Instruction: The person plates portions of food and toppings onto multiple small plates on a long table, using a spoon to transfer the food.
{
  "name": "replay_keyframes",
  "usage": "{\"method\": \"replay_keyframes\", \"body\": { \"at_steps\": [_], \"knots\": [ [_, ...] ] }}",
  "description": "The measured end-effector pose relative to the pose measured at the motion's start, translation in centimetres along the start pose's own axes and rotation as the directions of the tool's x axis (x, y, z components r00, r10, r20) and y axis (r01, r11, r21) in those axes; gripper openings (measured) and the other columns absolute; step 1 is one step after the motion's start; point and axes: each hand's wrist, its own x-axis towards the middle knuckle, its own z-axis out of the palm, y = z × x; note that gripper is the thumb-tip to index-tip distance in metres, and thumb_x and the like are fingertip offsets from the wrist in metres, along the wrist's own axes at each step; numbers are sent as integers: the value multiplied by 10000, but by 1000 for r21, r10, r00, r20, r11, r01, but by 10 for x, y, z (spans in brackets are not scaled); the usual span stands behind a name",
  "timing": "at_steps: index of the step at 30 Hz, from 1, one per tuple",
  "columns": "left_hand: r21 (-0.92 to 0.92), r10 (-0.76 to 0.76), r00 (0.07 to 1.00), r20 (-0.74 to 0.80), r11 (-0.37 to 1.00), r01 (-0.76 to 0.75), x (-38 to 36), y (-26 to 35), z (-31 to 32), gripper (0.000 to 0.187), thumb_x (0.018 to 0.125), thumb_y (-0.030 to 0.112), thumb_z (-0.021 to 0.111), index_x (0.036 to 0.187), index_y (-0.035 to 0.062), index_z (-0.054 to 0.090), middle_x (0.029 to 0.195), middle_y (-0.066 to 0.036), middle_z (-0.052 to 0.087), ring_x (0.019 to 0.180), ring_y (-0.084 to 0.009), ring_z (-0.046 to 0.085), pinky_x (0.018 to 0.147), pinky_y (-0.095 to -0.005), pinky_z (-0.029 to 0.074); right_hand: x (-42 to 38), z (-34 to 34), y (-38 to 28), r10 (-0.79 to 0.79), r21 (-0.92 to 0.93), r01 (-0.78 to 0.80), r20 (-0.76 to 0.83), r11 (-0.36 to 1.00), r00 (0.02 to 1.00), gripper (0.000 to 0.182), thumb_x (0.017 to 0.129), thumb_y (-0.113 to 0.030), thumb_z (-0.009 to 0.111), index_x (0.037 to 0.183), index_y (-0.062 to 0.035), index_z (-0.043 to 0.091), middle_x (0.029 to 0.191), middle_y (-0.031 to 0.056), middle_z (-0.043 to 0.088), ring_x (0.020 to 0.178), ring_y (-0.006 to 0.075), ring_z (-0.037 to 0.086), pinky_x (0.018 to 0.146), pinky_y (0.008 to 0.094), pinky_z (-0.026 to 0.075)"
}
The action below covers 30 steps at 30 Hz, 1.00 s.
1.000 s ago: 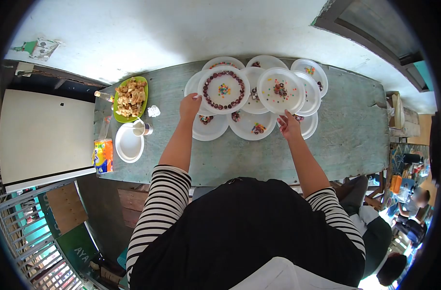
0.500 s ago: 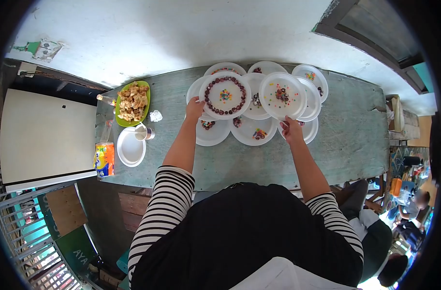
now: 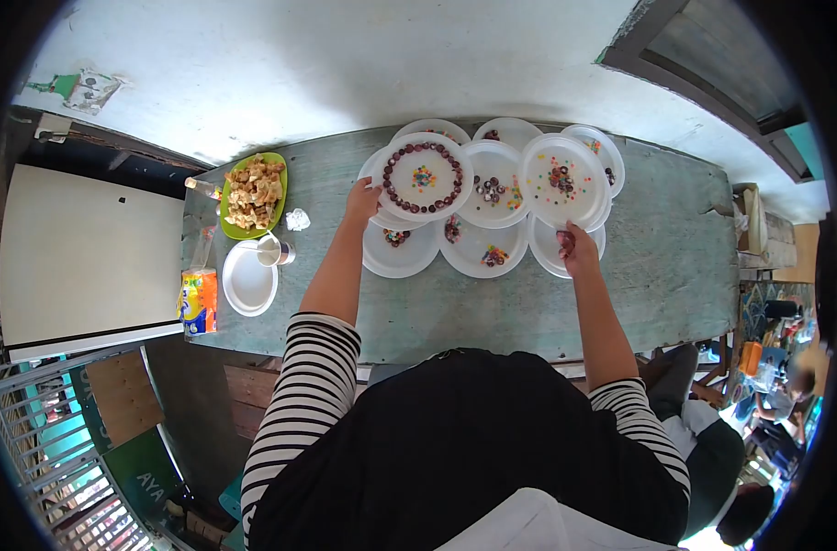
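Observation:
My left hand [image 3: 363,198] is closed on the left rim of a white plate [image 3: 444,187]. A ring of dark reddish pieces [image 3: 388,195] lines that plate, with a small heap of colourful bits [image 3: 424,175] at its centre. Gripped at its near rim by my right hand [image 3: 578,250] is another white plate [image 3: 587,162], with dark pieces [image 3: 560,174] in the middle and coloured bits scattered around them. Both plates are above several other white plates, partly hiding them. Between them a plate [image 3: 492,219] carries dark and coloured pieces.
At the table's left end are a green dish [image 3: 279,219] of brown food chunks, a white plate [image 3: 250,304], a paper cup [image 3: 273,251], crumpled tissue [image 3: 297,219] and an orange packet [image 3: 198,299]. A wall [image 3: 345,73] runs behind the table [image 3: 666,275]. People sit at the right.
My right hand has moved to the right with its plate, uncovering more of the middle plate. My left hand and its plate have shifted slightly left.

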Motion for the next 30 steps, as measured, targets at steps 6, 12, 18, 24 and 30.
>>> {"method": "replay_keyframes", "body": {
  "at_steps": [6, 12, 18, 24, 30],
  "knots": [
    [-123, -30, 999, 28, 992, 33, 8, 4, -21, 346, 866, 137, 597, 1193, 62, 508, 795, -46, 624, 543, -119, 514, 435, -255, 371, -4, -21, -26, -64, 92, 58, 55, 994, 996, 206, 842, -192, 648, 970, -63, 551, 770, 48, 607, 596, 98, 595, 379, 210, 337],
    [-141, -1, 999, 49, 990, 8, 3, 17, -51, 363, 873, 128, 578, 1213, 53, 478, 745, -39, 594, 490, -75, 471, 370, -201, 327, 4, -36, -37, -83, 78, 89, -86, 993, 993, 194, 828, -202, 672, 955, -101, 566, 820, 13, 609, 616, 93, 598, 399, 208, 333],
    [-141, -39, 999, 11, 989, 40, -1, 11, -80, 348, 884, 159, 562, 1217, 84, 492, 748, 6, 579, 489, -51, 458, 392, -160, 358, 16, -29, -7, 24, 34, -25, 22, 999, 999, 163, 841, -193, 654, 936, -100, 560, 748, 27, 595, 557, 87, 576, 376, 210, 321],
    [-195, -43, 999, 1, 980, 42, -2, 2, -88, 331, 886, 143, 553, 1207, 86, 498, 718, 11, 564, 461, -41, 434, 375, -155, 354, -6, 10, 19, 6, -36, -4, 73, 999, 997, 174, 843, -194, 646, 927, -84, 539, 739, 30, 591, 549, 94, 579, 370, 204, 345],
    [-255, -41, 999, 10, 966, 42, -5, -4, -94, 273, 893, 148, 566, 1154, 95, 508, 677, 12, 559, 458, -54, 460, 359, -165, 357, -20, -13, 21, 106, -232, -37, 292, 972, 950, 166, 846, -190, 637, 937, -94, 536, 784, 16, 598, 591, 98, 591, 399, 207, 366]
  ]
}}
